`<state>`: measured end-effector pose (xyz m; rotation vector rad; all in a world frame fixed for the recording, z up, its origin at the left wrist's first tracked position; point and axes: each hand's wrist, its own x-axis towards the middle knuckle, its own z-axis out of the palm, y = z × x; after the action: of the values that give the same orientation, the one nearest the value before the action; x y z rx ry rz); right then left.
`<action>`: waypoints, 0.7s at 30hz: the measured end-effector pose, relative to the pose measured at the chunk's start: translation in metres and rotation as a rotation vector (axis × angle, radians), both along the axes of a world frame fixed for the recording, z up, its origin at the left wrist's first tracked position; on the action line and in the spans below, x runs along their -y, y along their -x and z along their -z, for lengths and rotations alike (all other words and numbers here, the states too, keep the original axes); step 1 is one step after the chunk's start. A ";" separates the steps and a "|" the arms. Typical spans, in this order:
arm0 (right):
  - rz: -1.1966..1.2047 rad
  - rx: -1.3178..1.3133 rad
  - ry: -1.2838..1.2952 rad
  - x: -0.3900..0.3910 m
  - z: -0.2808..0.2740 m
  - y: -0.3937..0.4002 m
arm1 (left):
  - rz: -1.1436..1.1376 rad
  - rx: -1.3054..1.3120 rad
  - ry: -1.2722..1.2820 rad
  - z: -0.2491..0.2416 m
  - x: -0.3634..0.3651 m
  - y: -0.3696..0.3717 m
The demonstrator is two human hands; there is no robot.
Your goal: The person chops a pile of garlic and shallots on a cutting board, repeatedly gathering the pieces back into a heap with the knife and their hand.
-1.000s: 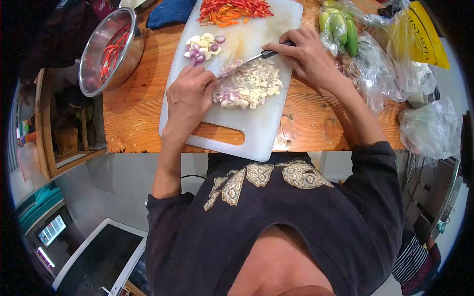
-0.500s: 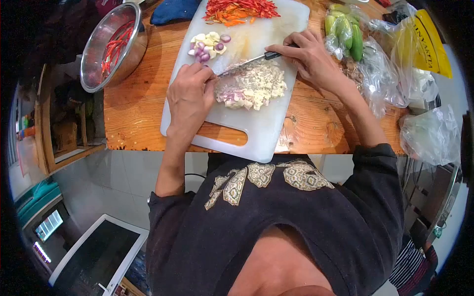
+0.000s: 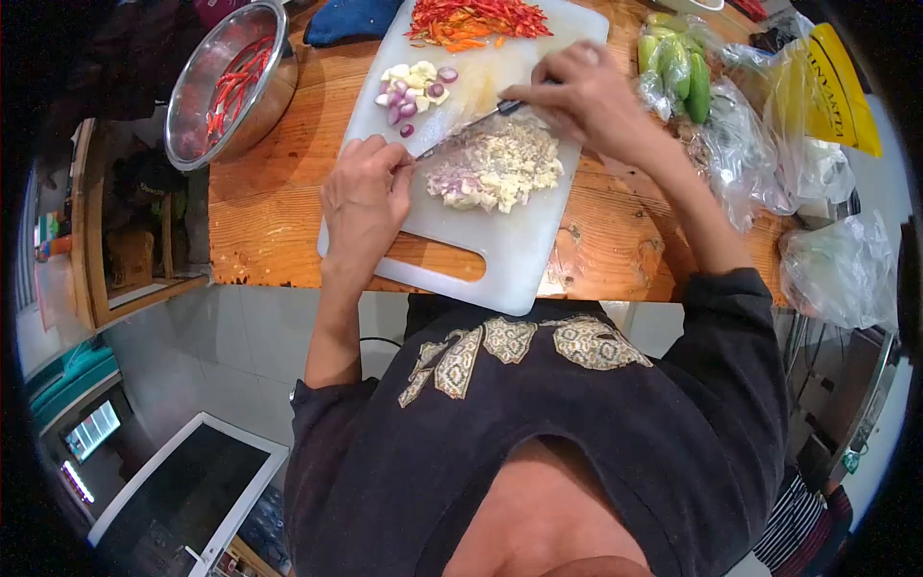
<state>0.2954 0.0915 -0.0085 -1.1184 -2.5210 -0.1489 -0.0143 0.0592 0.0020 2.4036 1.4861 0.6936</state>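
A knife (image 3: 471,127) lies slantwise over a white cutting board (image 3: 437,252). My right hand (image 3: 588,101), slightly blurred, is closed on its black handle. The fingers of my left hand (image 3: 368,197) pinch the blade near its tip. Just below the blade is a spread of chopped pale and purple pieces (image 3: 495,171). Above the left end of the blade sit larger garlic and shallot pieces (image 3: 413,87). Sliced red and orange chillies (image 3: 476,21) are heaped at the board's far end.
On the left stands a metal bowl (image 3: 269,106) holding red chillies (image 3: 231,91). A blue cloth (image 3: 351,19) lies beyond it. To the right are bagged green vegetables (image 3: 678,67), clear plastic bags (image 3: 841,269) and a yellow bag (image 3: 841,91) on the wooden table (image 3: 615,231).
My right hand has lifted and shifted slightly toward the far side and left, with the knife handle. The view has shifted a little, and one shallot piece near the blade now shows.
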 end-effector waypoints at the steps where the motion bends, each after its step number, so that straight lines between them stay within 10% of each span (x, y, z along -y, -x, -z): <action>1: 0.034 -0.099 0.090 0.000 0.011 0.004 | 0.002 0.004 0.009 0.002 0.000 0.002; 21: 0.006 -0.049 0.081 0.006 0.005 0.006 | -0.053 -0.010 -0.008 -0.003 -0.003 0.005</action>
<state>0.2898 0.0858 -0.0136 -1.1461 -2.5004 -0.0206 -0.0193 0.0621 0.0055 2.3855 1.5586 0.7008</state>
